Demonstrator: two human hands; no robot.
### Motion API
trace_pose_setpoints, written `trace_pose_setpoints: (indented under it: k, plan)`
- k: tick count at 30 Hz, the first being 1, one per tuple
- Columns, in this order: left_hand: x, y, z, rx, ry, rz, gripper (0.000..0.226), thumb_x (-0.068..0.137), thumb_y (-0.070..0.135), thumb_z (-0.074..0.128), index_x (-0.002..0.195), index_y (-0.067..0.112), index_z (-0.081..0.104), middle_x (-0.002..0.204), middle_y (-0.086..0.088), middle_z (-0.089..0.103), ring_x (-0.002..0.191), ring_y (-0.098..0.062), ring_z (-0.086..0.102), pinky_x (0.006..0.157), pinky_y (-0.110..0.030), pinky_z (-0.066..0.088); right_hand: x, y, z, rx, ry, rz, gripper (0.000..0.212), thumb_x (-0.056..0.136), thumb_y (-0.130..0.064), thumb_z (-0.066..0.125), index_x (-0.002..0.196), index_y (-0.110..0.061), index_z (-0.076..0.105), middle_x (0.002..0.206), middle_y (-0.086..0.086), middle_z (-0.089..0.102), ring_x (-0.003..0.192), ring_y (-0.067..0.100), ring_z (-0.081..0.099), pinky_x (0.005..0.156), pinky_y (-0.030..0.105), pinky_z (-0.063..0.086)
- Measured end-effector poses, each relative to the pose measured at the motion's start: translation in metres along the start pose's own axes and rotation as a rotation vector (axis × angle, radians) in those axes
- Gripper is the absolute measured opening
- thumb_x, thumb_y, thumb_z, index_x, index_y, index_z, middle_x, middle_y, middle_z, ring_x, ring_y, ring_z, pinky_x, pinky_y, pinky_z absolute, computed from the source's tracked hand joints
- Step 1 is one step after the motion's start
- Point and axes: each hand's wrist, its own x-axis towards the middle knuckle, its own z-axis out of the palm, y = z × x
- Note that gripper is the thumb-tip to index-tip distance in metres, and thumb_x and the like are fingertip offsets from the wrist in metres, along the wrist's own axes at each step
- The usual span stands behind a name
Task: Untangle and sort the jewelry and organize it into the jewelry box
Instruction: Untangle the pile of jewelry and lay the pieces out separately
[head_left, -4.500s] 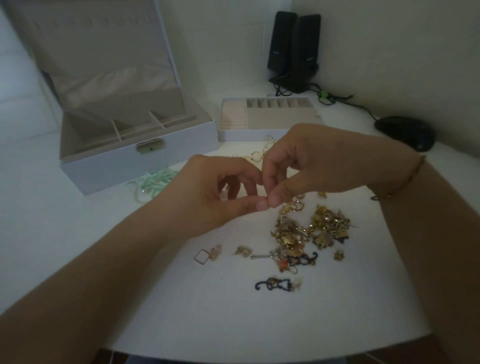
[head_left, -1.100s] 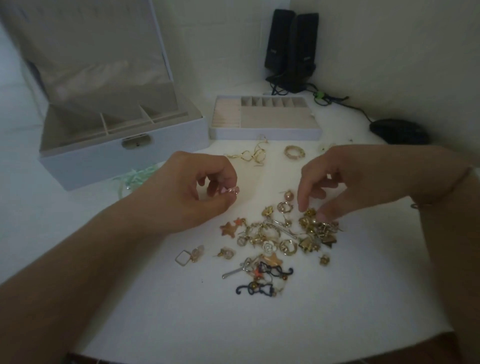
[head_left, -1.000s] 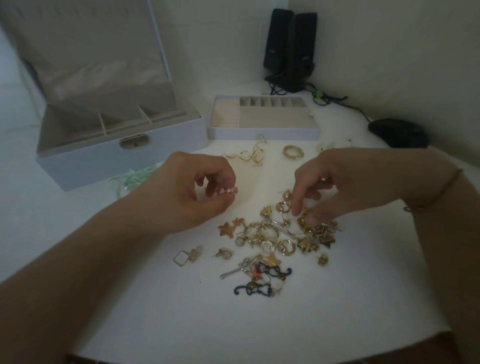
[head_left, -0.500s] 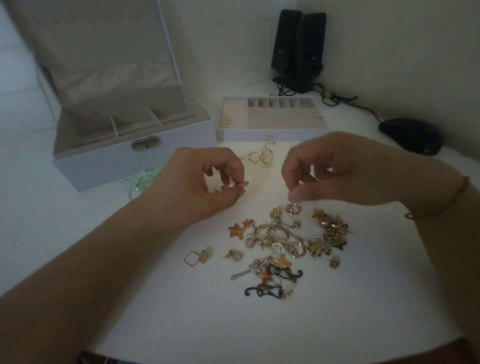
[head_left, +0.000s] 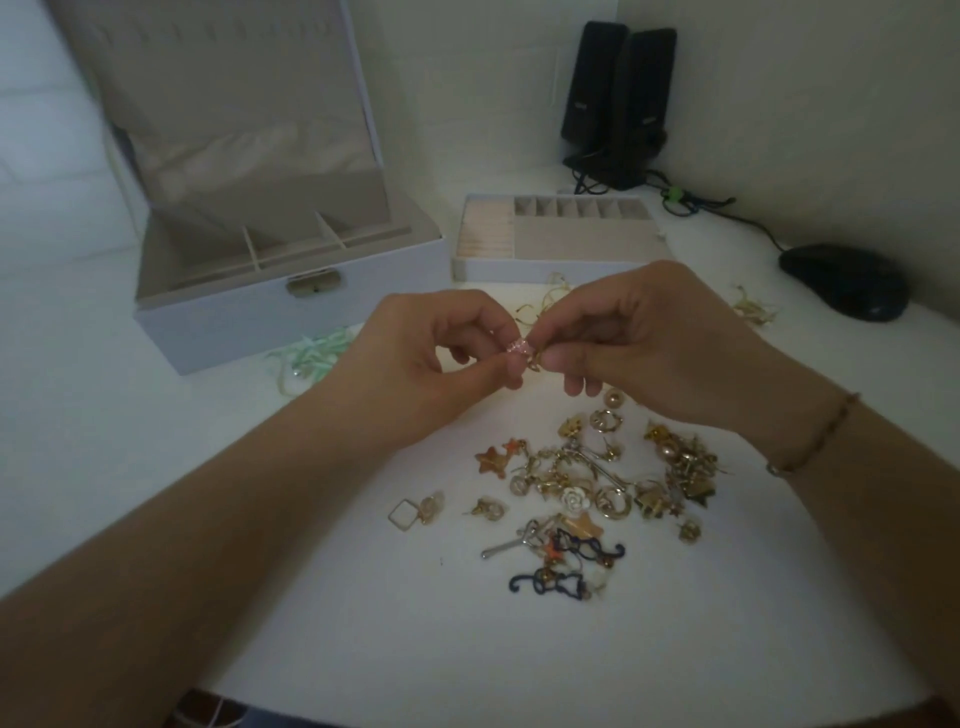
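Both hands are raised just above the tabletop (head_left: 363, 623), fingertips nearly meeting. The left hand (head_left: 436, 358) has its grip closed in a pinch on a small pink piece (head_left: 518, 347); the right hand (head_left: 649, 353) pinches a small gold piece (head_left: 536, 358) right against it, as if pairing or fitting the two together.

By my reckoning the task is barely begun. Directly below the two grips and a little toward the person lies the jewelry pile (head_left: 597, 483), gold bits heaped and overlapping, with black cat-shaped pieces (head_left: 550, 582) at its near end and a square earring (head_left: 404, 513) set apart on the left-hand side. Beyond the grips, the jewelry box (head_left: 218, 322) stands open to the far left, and what shows of its compartments holds nothing; the removable tray (head_left: 561, 270) just behind the right hand also looks unfilled. A gold strand (head_left: 545, 306) lies between the hands and the tray, and a mint-green tangle (head_left: 311, 353) sits left of the left grip, against the box front.

There is open room around the hands: bare surface lies toward the person, and the way to the tray is short and unobstructed. Off to the right a computer mouse (head_left: 847, 280) sits near the wall, and speakers (head_left: 618, 104) fill the far corner. The near edge curves close under the forearms, so a dropped piece could roll off there.
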Motion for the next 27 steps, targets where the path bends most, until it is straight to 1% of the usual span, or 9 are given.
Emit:
trace_pose_setpoints:
  k: [3, 6, 10, 14, 17, 19, 22, 24, 27]
  plan:
    - [0.000, -0.001, 0.000, 0.029, -0.001, 0.001, 0.009, 0.083, 0.021, 0.077, 0.089, 0.016, 0.071, 0.074, 0.006, 0.075, 0.069, -0.010, 0.067, 0.080, -0.031, 0.053, -0.001, -0.002, 0.003, 0.018, 0.018, -0.001, 0.009, 0.080, -0.011, 0.073, 0.089, -0.010, 0.074, 0.065, -0.002, 0.070, 0.049, 0.002, 0.061, 0.051, 0.011, 0.047]
    - [-0.001, -0.002, 0.000, 0.101, 0.013, 0.033, 0.010, 0.079, 0.024, 0.080, 0.085, 0.019, 0.072, 0.071, 0.008, 0.073, 0.073, -0.013, 0.066, 0.077, -0.017, 0.049, 0.000, 0.000, 0.005, 0.025, 0.038, -0.002, 0.009, 0.079, -0.015, 0.073, 0.088, -0.014, 0.075, 0.062, 0.000, 0.069, 0.049, 0.002, 0.061, 0.050, 0.012, 0.047]
    - [0.000, -0.001, 0.000, 0.159, 0.041, 0.014, 0.014, 0.075, 0.024, 0.083, 0.082, 0.018, 0.073, 0.069, 0.013, 0.070, 0.069, -0.005, 0.066, 0.071, -0.006, 0.041, 0.000, 0.002, 0.007, -0.064, 0.037, -0.067, 0.009, 0.080, -0.020, 0.074, 0.087, -0.016, 0.076, 0.063, -0.004, 0.069, 0.054, 0.006, 0.065, 0.052, 0.015, 0.051]
    - [0.005, -0.005, -0.005, 0.227, 0.173, -0.021, 0.015, 0.082, 0.028, 0.077, 0.095, 0.024, 0.069, 0.080, 0.014, 0.070, 0.078, -0.003, 0.063, 0.070, -0.007, 0.043, 0.009, 0.014, 0.003, -0.222, 0.098, -0.059, 0.006, 0.081, -0.022, 0.074, 0.085, -0.018, 0.076, 0.070, -0.015, 0.068, 0.063, 0.004, 0.063, 0.057, 0.008, 0.046]
    - [0.008, -0.009, -0.008, 0.237, 0.283, -0.083, 0.010, 0.086, 0.025, 0.071, 0.095, 0.026, 0.069, 0.083, 0.014, 0.068, 0.079, -0.001, 0.060, 0.067, -0.006, 0.041, 0.021, 0.026, 0.002, -0.460, 0.077, -0.035, 0.007, 0.082, -0.033, 0.071, 0.085, -0.028, 0.075, 0.071, -0.024, 0.063, 0.061, 0.000, 0.059, 0.065, 0.019, 0.049]
    - [0.008, -0.010, -0.008, 0.263, 0.291, -0.097, 0.008, 0.086, 0.024, 0.070, 0.094, 0.026, 0.070, 0.082, 0.014, 0.068, 0.079, -0.002, 0.060, 0.067, -0.004, 0.039, 0.026, 0.028, 0.003, -0.603, 0.048, -0.059, 0.009, 0.085, -0.039, 0.066, 0.086, -0.032, 0.072, 0.072, -0.023, 0.063, 0.056, -0.007, 0.049, 0.064, 0.022, 0.045]
    - [0.008, -0.011, -0.009, 0.278, 0.278, -0.105, 0.007, 0.086, 0.024, 0.070, 0.093, 0.025, 0.071, 0.082, 0.013, 0.068, 0.079, -0.004, 0.060, 0.067, -0.007, 0.041, 0.030, 0.027, 0.005, -0.720, 0.038, -0.126, 0.011, 0.086, -0.041, 0.062, 0.088, -0.034, 0.070, 0.081, -0.018, 0.067, 0.055, -0.011, 0.038, 0.063, 0.023, 0.040]
    - [0.007, -0.012, -0.010, 0.282, 0.275, -0.108, 0.005, 0.087, 0.024, 0.070, 0.091, 0.026, 0.071, 0.082, 0.014, 0.068, 0.080, -0.005, 0.060, 0.067, -0.009, 0.041, 0.030, 0.027, 0.006, -0.739, 0.015, -0.152, 0.011, 0.086, -0.040, 0.062, 0.089, -0.034, 0.070, 0.078, -0.021, 0.064, 0.056, -0.012, 0.038, 0.060, 0.019, 0.037]
    - [0.007, -0.013, -0.010, 0.285, 0.261, -0.108, 0.007, 0.087, 0.020, 0.069, 0.089, 0.026, 0.071, 0.082, 0.013, 0.069, 0.080, -0.003, 0.059, 0.068, -0.005, 0.041, 0.029, 0.028, 0.005, -0.725, -0.021, -0.126, 0.010, 0.087, -0.038, 0.061, 0.090, -0.035, 0.071, 0.071, -0.026, 0.055, 0.057, -0.012, 0.042, 0.057, 0.010, 0.029]
